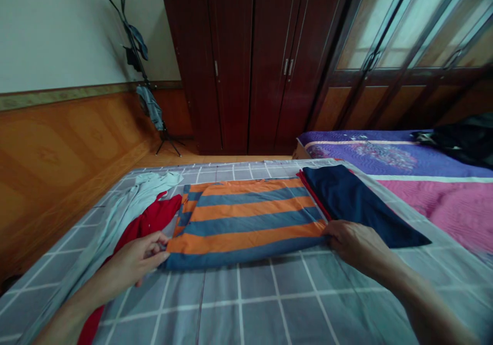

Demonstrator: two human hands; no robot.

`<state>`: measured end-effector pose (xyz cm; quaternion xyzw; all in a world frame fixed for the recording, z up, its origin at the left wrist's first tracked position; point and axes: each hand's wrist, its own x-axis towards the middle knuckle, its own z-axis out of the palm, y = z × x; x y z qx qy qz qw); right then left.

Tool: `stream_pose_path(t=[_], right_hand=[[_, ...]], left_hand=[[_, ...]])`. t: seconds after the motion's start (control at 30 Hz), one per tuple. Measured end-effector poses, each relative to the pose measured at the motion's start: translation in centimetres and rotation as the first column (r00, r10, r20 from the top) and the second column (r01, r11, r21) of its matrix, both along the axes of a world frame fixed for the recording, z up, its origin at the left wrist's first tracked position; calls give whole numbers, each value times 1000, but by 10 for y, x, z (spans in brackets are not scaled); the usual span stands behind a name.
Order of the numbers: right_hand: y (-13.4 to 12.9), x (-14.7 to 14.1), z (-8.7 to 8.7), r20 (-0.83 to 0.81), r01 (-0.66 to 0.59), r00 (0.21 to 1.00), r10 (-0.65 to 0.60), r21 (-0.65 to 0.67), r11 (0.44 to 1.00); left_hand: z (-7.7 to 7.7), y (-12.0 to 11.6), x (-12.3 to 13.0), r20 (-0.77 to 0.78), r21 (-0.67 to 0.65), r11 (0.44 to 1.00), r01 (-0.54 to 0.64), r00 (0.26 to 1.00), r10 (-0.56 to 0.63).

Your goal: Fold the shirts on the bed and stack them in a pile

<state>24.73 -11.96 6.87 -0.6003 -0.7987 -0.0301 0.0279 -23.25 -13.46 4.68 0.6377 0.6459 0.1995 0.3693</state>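
Observation:
An orange and blue-grey striped shirt (250,214), partly folded, lies across the middle of the bed. My left hand (144,255) pinches its near left corner. At the near right corner my right hand (344,234) has its fingers closed on the cloth. Between the two hands the near edge stretches out, slightly raised from the sheet. Beside my right hand lies a folded navy garment (354,201), with a red edge of cloth showing along its left side. A crumpled red garment (148,222) is next to my left hand and runs beneath that forearm.
The bed has a grey checked sheet (262,309). A pale garment (127,216) lies along its left side. To the right is another bed with a purple and pink cover (435,196). Beyond stand a dark red wardrobe (234,68) and a coat stand (134,42).

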Motion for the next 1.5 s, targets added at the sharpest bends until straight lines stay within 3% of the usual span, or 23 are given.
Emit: stream_pose_path(t=[0.1, 0.13, 0.2, 0.27, 0.33, 0.4, 0.47, 0.63, 0.77, 0.83, 0.9, 0.97, 1.07, 1.13, 1.2, 1.33, 1.4, 1.5], right_hand=[[-10, -7, 6, -127, -172, 976, 174, 30, 985], [-14, -15, 8, -179, -218, 958, 226, 62, 974], [-21, -38, 10, -261, -261, 926, 274, 85, 962], [-25, -70, 8, -296, -300, 907, 301, 50, 953], [-25, -98, 0, -274, -373, 892, 360, 3, 928], [-20, -113, -16, -245, -415, 886, 393, -44, 909], [-13, -110, -35, -213, -377, 911, 353, -85, 922], [-4, -53, -65, -115, -113, 987, 110, -22, 993], [-2, -37, -58, -97, -4, 995, 8, 45, 999], [2, -53, -50, -105, -7, 994, 12, 42, 999], [9, -79, -43, -133, -92, 986, 96, 34, 995], [19, -107, -42, -171, -227, 958, 228, 24, 974], [40, -123, -47, -205, -326, 926, 316, -13, 945], [56, -110, -51, -197, -241, 953, 230, -33, 970], [69, -84, -54, -168, -80, 983, 74, -34, 996], [84, -53, -50, -96, 170, 981, -168, 8, 985], [84, -70, -45, -84, 174, 982, -170, 47, 984], [80, -127, -42, -142, -36, 989, 47, 77, 996]], left_hand=[[-1, 0, 13, -185, 294, 955, -32, 979, 89], [-2, -1, 22, -229, 404, 915, 4, 968, 98], [-7, -3, 43, -333, 544, 819, 182, 943, 12], [-17, -5, 63, -477, 558, 720, 414, 869, -130], [-30, -6, 74, -609, 472, 680, 561, 765, -209], [-44, -7, 76, -683, 368, 718, 591, 695, -223], [-54, -9, 72, -713, 299, 779, 552, 671, -202], [-57, -10, 58, -720, 267, 837, 477, 676, -155], [-33, 4, 65, -702, 263, 838, 479, 691, -174], [-20, 19, 79, -693, 292, 808, 511, 695, -189], [-13, 39, 95, -683, 322, 768, 554, 698, -217], [-14, 59, 111, -670, 328, 757, 565, 704, -235], [-28, 83, 123, -651, 283, 818, 500, 727, -220], [-38, 89, 124, -640, 248, 848, 468, 737, -220], [-43, 90, 121, -632, 241, 851, 467, 741, -228], [-43, 87, 119, -617, 248, 847, 471, 750, -236], [-43, 87, 120, -610, 255, 848, 466, 757, -233], [-44, 89, 121, -612, 265, 849, 457, 760, -218]])
